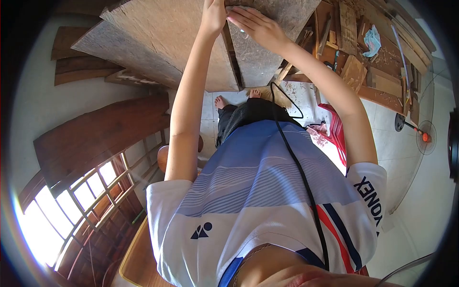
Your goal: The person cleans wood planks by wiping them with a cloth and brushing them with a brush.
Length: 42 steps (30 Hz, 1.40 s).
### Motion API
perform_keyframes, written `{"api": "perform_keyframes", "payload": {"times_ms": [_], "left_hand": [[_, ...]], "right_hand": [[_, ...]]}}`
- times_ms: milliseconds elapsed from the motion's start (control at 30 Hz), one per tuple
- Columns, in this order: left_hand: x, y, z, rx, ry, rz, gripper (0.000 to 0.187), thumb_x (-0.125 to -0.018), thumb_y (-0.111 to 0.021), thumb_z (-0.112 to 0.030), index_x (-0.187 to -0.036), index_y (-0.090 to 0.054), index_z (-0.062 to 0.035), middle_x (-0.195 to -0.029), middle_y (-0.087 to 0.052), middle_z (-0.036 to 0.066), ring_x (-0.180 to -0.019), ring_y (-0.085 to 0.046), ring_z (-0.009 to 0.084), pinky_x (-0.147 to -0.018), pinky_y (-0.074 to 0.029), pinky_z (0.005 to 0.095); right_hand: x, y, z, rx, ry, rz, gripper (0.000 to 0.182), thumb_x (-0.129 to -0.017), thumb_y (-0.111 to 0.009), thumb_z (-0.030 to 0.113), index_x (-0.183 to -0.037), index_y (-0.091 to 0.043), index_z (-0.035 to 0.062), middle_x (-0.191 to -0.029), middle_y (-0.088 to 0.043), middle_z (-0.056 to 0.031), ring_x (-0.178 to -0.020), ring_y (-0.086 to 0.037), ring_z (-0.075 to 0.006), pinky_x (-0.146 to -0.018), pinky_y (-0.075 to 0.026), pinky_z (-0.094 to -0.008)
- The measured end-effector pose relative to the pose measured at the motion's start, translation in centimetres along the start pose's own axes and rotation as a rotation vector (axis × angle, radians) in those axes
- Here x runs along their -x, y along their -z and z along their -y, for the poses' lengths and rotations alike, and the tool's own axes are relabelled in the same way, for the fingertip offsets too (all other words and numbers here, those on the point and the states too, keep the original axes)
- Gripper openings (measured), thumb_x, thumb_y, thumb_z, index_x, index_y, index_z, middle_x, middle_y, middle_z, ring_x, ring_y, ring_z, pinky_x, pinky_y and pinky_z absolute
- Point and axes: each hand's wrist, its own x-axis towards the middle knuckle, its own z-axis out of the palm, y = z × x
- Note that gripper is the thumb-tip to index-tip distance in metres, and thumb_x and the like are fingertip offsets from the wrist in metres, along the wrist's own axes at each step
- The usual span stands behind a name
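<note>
Two wooden boards stretch side by side before me, slightly apart. Here's my right hand, fingers nearly straight, up by a greyish piece at the right-hand board; my left hand is just beside it, and whether either grips anything I can't tell. Over right, a pale-blue plastic bag sits on the cluttered counter.

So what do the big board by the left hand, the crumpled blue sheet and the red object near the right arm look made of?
Board: wood, apparently unvarnished; visible grain, dull surface.
Blue sheet: probably thin plastic, slightly glossy; creases and highlights.
Red object: likely smooth moulded plastic, judging by its even colour.
</note>
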Motion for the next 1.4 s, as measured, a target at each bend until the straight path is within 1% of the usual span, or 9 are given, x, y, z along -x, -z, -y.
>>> {"api": "perform_keyframes", "payload": {"times_ms": [100, 233, 333, 533, 733, 1033, 1100, 1133, 1400], "left_hand": [[-0.1, 0.3, -0.7, 0.076, 0.022, 0.101, 0.053, -0.112, -0.041, -0.043, -0.135, -0.059, 0.0016, -0.129, -0.063, 0.009, -0.121, -0.056, 0.0189, -0.105, -0.044, 0.031], [-1.1, 1.6, 1.8, 0.054, 0.049, 0.212, 0.05, -0.112, -0.041, -0.043, -0.128, -0.061, 0.0, -0.121, -0.065, 0.007, -0.113, -0.058, 0.0163, -0.1, -0.046, 0.0298], [-0.5, 0.1, 1.6, 0.174, 0.102, -0.021, 0.045, -0.113, -0.041, -0.041, -0.117, -0.063, -0.0024, -0.108, -0.064, 0.003, -0.102, -0.057, 0.0125, -0.092, -0.047, 0.0281], [-1.1, 1.1, 1.4, 0.104, -0.001, 0.143, 0.043, -0.113, -0.042, -0.041, -0.114, -0.063, -0.0032, -0.104, -0.064, 0.001, -0.097, -0.056, 0.0102, -0.088, -0.046, 0.0268], [-0.4, 0.1, 0.3, 0.007, -0.038, 0.022, 0.051, -0.113, -0.04, -0.041, -0.132, -0.06, 0.002, -0.126, -0.065, 0.009, -0.119, -0.056, 0.0164, -0.106, -0.042, 0.0309], [-1.1, 0.8, 2.6, 0.193, 0.024, 0.094, 0.066, -0.112, -0.042, -0.042, -0.156, -0.034, 0.007, -0.164, -0.035, 0.013, -0.153, -0.029, 0.022, -0.126, -0.022, 0.0349], [-1.0, 0.8, 2.8, 0.218, 0.001, 0.092, 0.065, -0.112, -0.042, -0.041, -0.156, -0.035, 0.0065, -0.163, -0.036, 0.013, -0.152, -0.03, 0.0217, -0.125, -0.022, 0.0345], [-1.0, 0.7, 2.8, 0.23, -0.01, 0.096, 0.064, -0.112, -0.041, -0.04, -0.156, -0.035, 0.0062, -0.163, -0.037, 0.013, -0.152, -0.03, 0.0216, -0.125, -0.022, 0.0343], [-1.4, 1.2, 3.2, 0.324, 0.039, 0.152, 0.053, -0.113, -0.039, -0.039, -0.145, -0.049, 0.0028, -0.146, -0.053, 0.009, -0.138, -0.045, 0.0176, -0.117, -0.033, 0.0319]], "right_hand": [[-0.2, 0.8, -1.7, 0.142, 0.063, 0.042, 0.057, -0.091, -0.062, 0.004, -0.147, -0.054, 0.0097, -0.155, -0.051, -0.0028, -0.146, -0.045, -0.017, -0.125, -0.036, -0.0351], [-2.2, 5.1, -2.6, 0.063, -0.103, 0.132, 0.057, -0.1, -0.056, 0.01, -0.154, -0.043, 0.0002, -0.164, -0.037, -0.0136, -0.153, -0.033, -0.0285, -0.129, -0.024, -0.0421], [-0.8, 0.8, -1.5, -0.037, 0.014, -0.044, 0.055, -0.094, -0.059, 0.008, -0.149, -0.053, 0.0101, -0.155, -0.051, -0.0037, -0.146, -0.045, -0.0169, -0.125, -0.035, -0.0346], [0.5, 1.1, -2.0, 0.074, 0.046, 0.12, 0.053, -0.098, -0.058, 0.01, -0.151, -0.048, 0.0074, -0.158, -0.047, -0.007, -0.149, -0.041, -0.0209, -0.127, -0.032, -0.0362], [0.9, 1.0, -2.0, 0.013, 0.059, 0.097, 0.056, -0.099, -0.057, 0.011, -0.153, -0.044, 0.0072, -0.161, -0.044, -0.0069, -0.15, -0.039, -0.0207, -0.128, -0.03, -0.0367], [2.9, 5.8, -4.3, 0.037, -0.132, 0.079, 0.061, -0.094, -0.064, 0.005, -0.152, -0.047, 0.0035, -0.162, -0.04, -0.0134, -0.153, -0.033, -0.0283, -0.128, -0.026, -0.0427], [2.3, 6.3, -3.4, -0.03, -0.226, 0.019, 0.061, -0.093, -0.064, 0.003, -0.151, -0.049, 0.0064, -0.16, -0.043, -0.014, -0.152, -0.036, -0.029, -0.127, -0.03, -0.0435], [3.7, 3.3, -3.8, 0.279, -0.142, 0.097, 0.062, -0.097, -0.056, 0.007, -0.157, -0.041, 0.0085, -0.162, -0.042, -0.0068, -0.152, -0.036, -0.0213, -0.127, -0.031, -0.0388], [4.3, 0.5, -2.6, -0.015, 0.018, 0.09, 0.052, -0.099, -0.054, 0.01, -0.151, -0.049, 0.0078, -0.162, -0.041, -0.0054, -0.148, -0.043, -0.0213, -0.127, -0.031, -0.0394]]}}
